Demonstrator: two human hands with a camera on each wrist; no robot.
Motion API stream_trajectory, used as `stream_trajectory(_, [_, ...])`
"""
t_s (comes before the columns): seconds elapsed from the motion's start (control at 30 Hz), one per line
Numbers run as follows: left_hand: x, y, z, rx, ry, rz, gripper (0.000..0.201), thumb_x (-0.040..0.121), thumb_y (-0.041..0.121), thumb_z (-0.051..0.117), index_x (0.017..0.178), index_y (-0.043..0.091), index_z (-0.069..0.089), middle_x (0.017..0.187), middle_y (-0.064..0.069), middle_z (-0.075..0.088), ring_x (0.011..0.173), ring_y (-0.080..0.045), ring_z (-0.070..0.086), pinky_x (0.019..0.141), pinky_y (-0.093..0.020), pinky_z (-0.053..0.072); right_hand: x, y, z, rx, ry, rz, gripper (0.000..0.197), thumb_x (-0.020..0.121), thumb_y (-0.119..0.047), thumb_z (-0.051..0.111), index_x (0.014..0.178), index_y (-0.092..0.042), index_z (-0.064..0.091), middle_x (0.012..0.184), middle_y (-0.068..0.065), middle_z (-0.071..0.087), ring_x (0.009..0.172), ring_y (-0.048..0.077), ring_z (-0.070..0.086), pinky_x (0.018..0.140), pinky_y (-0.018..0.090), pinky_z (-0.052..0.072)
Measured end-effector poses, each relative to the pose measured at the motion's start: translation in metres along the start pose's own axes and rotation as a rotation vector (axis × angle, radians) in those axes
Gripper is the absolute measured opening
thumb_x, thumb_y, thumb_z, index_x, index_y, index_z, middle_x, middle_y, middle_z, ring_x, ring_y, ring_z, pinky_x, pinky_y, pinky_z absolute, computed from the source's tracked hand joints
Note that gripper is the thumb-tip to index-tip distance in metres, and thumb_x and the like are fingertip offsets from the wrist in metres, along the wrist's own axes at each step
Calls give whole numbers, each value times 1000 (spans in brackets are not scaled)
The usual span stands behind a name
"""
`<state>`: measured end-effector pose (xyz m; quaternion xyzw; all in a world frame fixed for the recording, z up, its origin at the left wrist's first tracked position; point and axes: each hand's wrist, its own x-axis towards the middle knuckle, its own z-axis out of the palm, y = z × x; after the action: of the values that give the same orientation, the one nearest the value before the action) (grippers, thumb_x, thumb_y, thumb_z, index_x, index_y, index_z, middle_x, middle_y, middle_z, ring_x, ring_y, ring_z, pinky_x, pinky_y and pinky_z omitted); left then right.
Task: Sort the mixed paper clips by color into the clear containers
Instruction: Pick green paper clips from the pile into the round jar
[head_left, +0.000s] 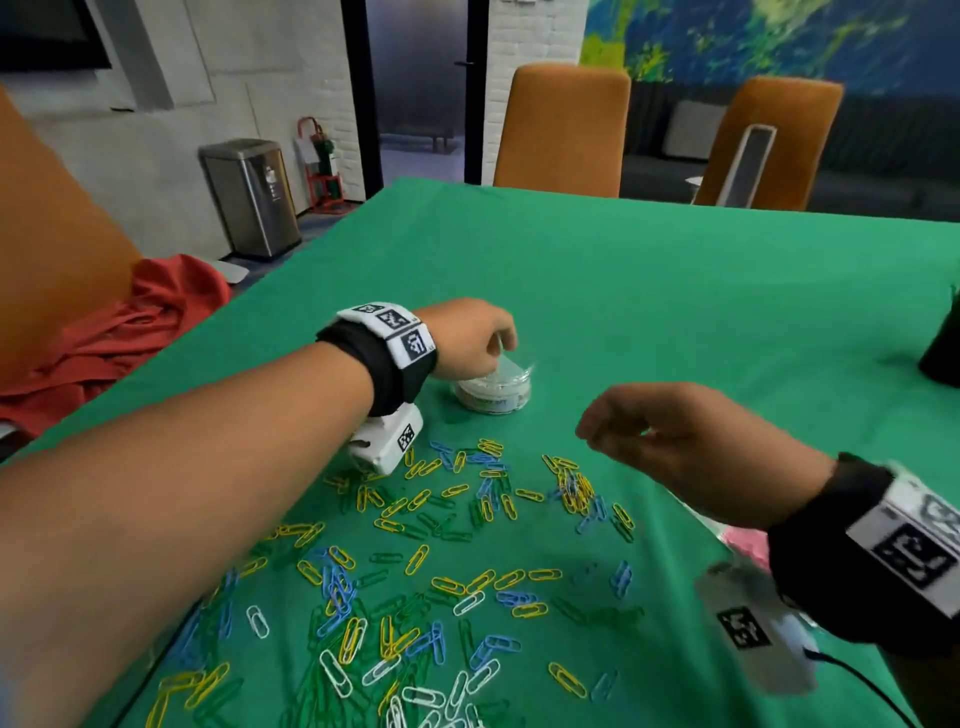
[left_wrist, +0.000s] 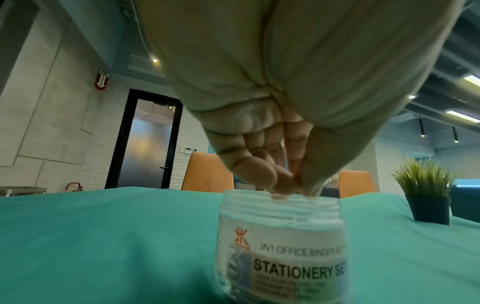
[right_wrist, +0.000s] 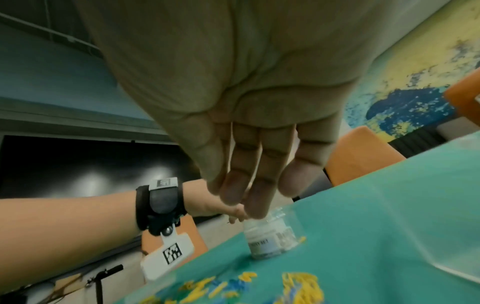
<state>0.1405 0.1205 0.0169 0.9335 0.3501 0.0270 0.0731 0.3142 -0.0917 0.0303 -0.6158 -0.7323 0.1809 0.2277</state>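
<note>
Bare green tablecloth (head_left: 675, 291) stretches beyond the clear container (head_left: 493, 391), which is labelled and holds white clips. The left hand (head_left: 470, 338) bunches its fingertips at the rim, whether pinching anything I cannot tell; the right hand (head_left: 691, 447) hovers relaxed, empty, above the mixed paper clips (head_left: 441, 571).

Bare green cloth (head_left: 675, 291) beyond clear jar (head_left: 493, 389), scattered paper clips (head_left: 441, 561) crowding near side

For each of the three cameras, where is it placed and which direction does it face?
Head: worn high, looks down at the green cloth table; both forearms show.
Left wrist: under the left hand, looks at the clear labelled plastic jar; bunched fingers over its mouth.
Right wrist: under the right hand, faces the left arm.
All share the jar.
</note>
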Motion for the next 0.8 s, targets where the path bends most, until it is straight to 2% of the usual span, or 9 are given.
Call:
stream_trajectory(0.13, [-12, 2, -11, -48, 48, 6, 25, 88, 16, 64, 110, 23, 72, 109, 7, 72, 89, -9, 61, 80, -21, 43, -36, 8, 6, -135, -141, 61, 13, 88, -21, 68, 93, -32, 65, 77, -14, 68, 71, 5, 62, 74, 31, 52])
stream_trajectory(0.23, [-43, 4, -14, -94, 132, 0, 21, 88, 17, 66, 106, 26, 72, 102, 10, 71, 81, -6, 59, 76, -18, 39, -51, -3, 19, -243, -236, 33, 11, 85, -32, 69, 92, -34, 61, 75, -14, 64, 70, 5, 60, 70, 27, 50])
stream_trajectory(0.27, [-59, 7, -13, -90, 112, 11, 19, 87, 18, 68, 103, 27, 71, 96, 13, 69, 78, -2, 59, 73, -17, 40, -55, -8, 24, -285, -281, 9, 12, 85, -34, 67, 94, -35, 60, 75, -14, 63, 70, 4, 59, 68, 24, 49])
stream_trajectory(0.33, [-98, 12, -6, -68, -6, 47, 15, 85, 22, 71, 98, 29, 70, 84, 18, 66, 72, 10, 56, 66, -9, 38, -61, -22, 38, -367, -385, -58, 15, 86, -34, 60, 100, -36, 57, 80, -15, 60, 69, 3, 53, 65, 19, 45])
stream_trajectory(0.4, [-140, 14, 3, -65, -146, 73, 12, 84, 24, 74, 93, 30, 69, 79, 20, 65, 72, 11, 58, 67, -10, 42, -63, -34, 50, -395, -461, -125, 13, 86, -30, 53, 97, -33, 57, 88, -12, 58, 70, 4, 47, 68, 24, 47])
stream_trajectory(0.5, [-192, 9, 11, -44, -247, 11, 11, 83, 27, 75, 89, 33, 68, 79, 19, 64, 74, 4, 60, 70, -19, 49, -58, -45, 64, -405, -440, -172, 10, 89, -31, 47, 93, -32, 56, 93, -9, 55, 77, 12, 55, 73, 36, 51])
stream_trajectory(0.6, [-225, -2, 14, -12, -228, -95, 11, 83, 26, 74, 87, 34, 68, 78, 18, 64, 71, 4, 58, 69, -18, 48, -40, -51, 70, -383, -415, -216, 17, 90, -26, 49, 101, -34, 61, 97, -11, 56, 86, 12, 57, 76, 32, 49])
stream_trajectory(0.7, [-245, -16, 15, 15, -195, -235, 10, 84, 24, 73, 83, 33, 69, 72, 17, 64, 65, 7, 56, 63, -14, 44, -23, -56, 80, -422, -412, -240, 21, 92, -30, 50, 109, -36, 61, 103, -11, 56, 90, 13, 59, 78, 33, 51])
stream_trajectory(0.8, [-257, -20, 17, -64, -290, -268, 10, 81, 23, 76, 85, 30, 73, 74, 16, 68, 66, 5, 61, 65, -15, 50, -16, -59, 88, -494, -426, -262, 21, 90, -38, 51, 109, -36, 60, 102, -9, 56, 91, 16, 61, 76, 37, 53])
